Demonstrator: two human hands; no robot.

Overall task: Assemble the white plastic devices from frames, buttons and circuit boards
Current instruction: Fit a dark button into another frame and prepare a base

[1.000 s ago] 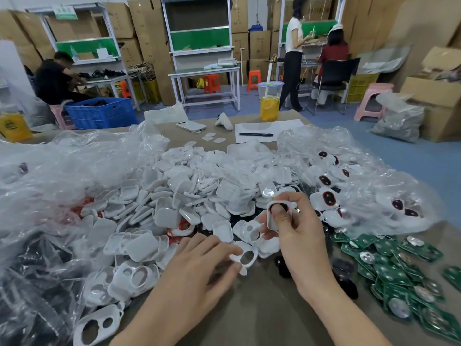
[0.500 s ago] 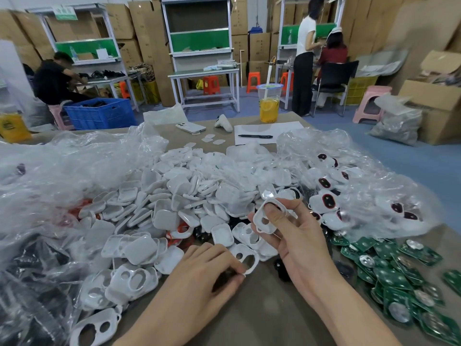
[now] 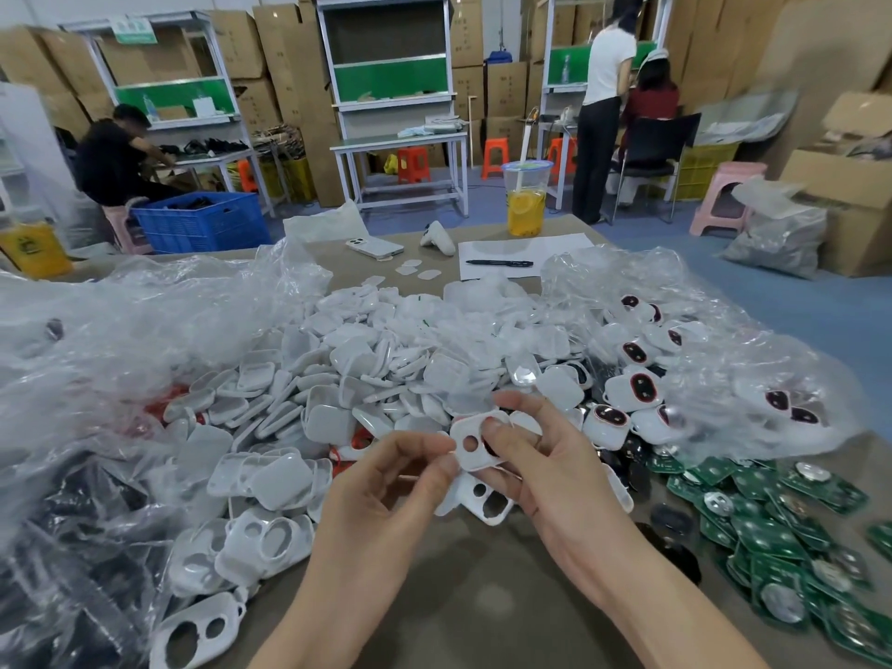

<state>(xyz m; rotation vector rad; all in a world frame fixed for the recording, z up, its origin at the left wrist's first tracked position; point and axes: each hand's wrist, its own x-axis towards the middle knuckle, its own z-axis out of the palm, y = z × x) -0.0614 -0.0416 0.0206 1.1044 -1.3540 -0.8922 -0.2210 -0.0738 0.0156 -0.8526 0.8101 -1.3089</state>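
Note:
A white plastic frame (image 3: pixel 475 444) with two holes is held above the table between both hands. My right hand (image 3: pixel 540 468) grips it, thumb pressed over its larger hole. My left hand (image 3: pixel 386 485) pinches its left edge with thumb and forefinger. Whether the left fingers also hold a small part is hidden. A big heap of white covers (image 3: pixel 367 374) lies behind. More empty frames (image 3: pixel 260 538) lie at the front left. Green circuit boards (image 3: pixel 772 523) are piled at the right. Dark buttons (image 3: pixel 671 519) lie beside the boards.
Finished white devices with dark red-rimmed buttons (image 3: pixel 637 388) sit in a clear bag at the right. Crumpled plastic bags (image 3: pixel 96 340) cover the left. A drink cup (image 3: pixel 526 198), phone (image 3: pixel 374 247), pen (image 3: pixel 499 263) and paper lie at the far edge. People work behind.
My left hand rose from the table near the frames and joined the right hand at the held frame. The right hand lowered the frame toward the left hand.

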